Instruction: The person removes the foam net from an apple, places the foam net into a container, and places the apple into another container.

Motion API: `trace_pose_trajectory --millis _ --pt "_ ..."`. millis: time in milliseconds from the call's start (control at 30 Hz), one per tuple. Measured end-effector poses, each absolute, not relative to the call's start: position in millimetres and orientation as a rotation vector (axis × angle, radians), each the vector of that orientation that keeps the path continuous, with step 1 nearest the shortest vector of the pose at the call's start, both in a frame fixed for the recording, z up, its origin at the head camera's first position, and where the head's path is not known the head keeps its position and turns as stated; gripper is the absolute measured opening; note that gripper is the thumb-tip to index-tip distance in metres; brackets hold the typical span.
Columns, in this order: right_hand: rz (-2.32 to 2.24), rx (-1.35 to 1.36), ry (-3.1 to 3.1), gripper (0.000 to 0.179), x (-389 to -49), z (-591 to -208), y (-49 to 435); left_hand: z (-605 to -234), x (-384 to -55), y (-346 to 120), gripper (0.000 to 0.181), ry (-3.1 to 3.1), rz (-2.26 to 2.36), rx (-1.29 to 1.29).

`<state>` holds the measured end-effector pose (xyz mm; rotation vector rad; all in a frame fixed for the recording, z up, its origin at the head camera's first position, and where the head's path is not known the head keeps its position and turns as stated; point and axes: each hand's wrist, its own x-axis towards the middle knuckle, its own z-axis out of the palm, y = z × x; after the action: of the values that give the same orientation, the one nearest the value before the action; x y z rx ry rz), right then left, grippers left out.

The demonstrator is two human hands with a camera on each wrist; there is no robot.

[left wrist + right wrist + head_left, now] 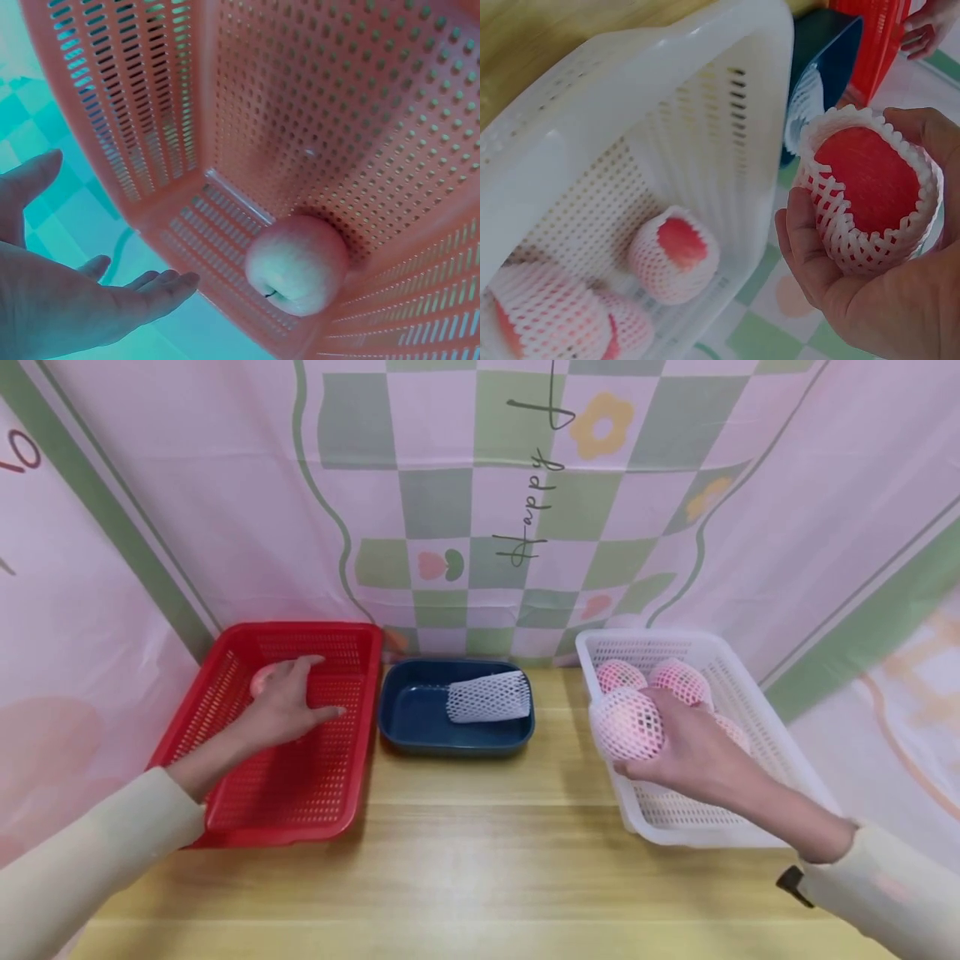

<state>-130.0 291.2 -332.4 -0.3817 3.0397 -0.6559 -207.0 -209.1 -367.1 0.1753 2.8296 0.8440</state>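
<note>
My left hand hovers over the red basket, its fingers extended and nothing in its grasp. Close by, in the basket's far left corner, lies a bare apple, apart from the fingers in the left wrist view. On the other side, my right hand grips an apple in a white foam net above the left rim of the white basket. Red skin shows through the net's open end in the right wrist view. Further netted apples sit inside that white basket, partly hidden by the hand in the head view.
Between the two baskets stands a dark blue tray, with an empty foam net lying in its right half. All stand on a wooden table. A patterned cloth hangs behind and along both sides.
</note>
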Motion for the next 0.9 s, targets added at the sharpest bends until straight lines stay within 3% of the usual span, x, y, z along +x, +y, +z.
trace_pose_trajectory --millis 433,900 --pt "-0.66 -0.516 3.034 0.088 -114 -340 261 -367 -194 -190 0.088 2.847 0.875 0.342" --pt "-0.717 -0.677 2.948 0.094 -99 -367 241 -364 -177 -164 0.094 2.791 0.908 0.402"
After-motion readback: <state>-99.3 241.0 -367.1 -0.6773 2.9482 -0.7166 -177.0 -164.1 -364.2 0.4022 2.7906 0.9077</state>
